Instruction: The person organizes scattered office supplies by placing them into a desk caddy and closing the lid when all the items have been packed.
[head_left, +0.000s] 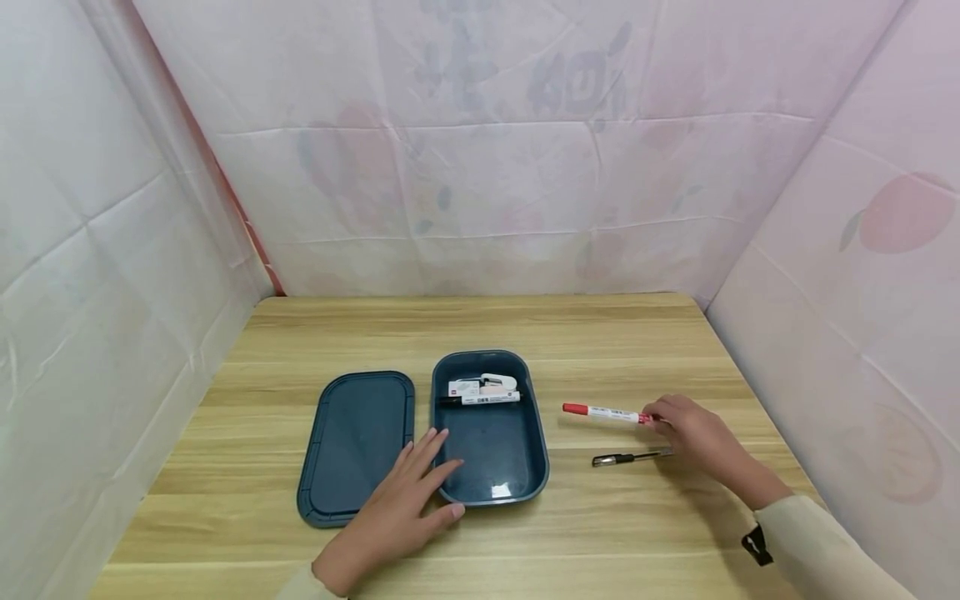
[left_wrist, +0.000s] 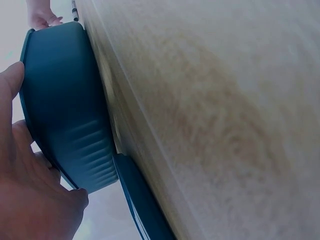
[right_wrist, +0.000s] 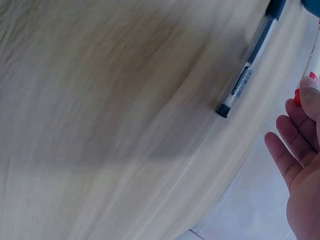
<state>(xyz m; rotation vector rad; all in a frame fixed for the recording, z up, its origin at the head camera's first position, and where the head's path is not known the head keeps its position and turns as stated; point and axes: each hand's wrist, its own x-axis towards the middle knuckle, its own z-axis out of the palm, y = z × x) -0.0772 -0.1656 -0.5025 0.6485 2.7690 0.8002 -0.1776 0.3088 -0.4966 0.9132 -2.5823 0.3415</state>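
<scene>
My right hand [head_left: 697, 442] pinches a red-capped whiteboard marker [head_left: 611, 413] by its rear end, to the right of a dark blue plastic box [head_left: 491, 462]. A black-capped pen [head_left: 633, 457] lies on the table just below that hand; in the right wrist view, the pen [right_wrist: 242, 77] lies apart from the fingers. With its fingers spread, my left hand [head_left: 405, 504] rests on the box's near left rim. Inside the box are a black-capped marker [head_left: 491, 399], a small white labelled item [head_left: 463, 388] and a white object [head_left: 498, 382] whose kind is unclear.
Left of the box lies its flat blue lid [head_left: 360, 442], partly under the left hand. Everything stands on a wood-grain table [head_left: 585, 333]. Pale printed sheets [head_left: 480, 183] enclose the table at the back and both sides.
</scene>
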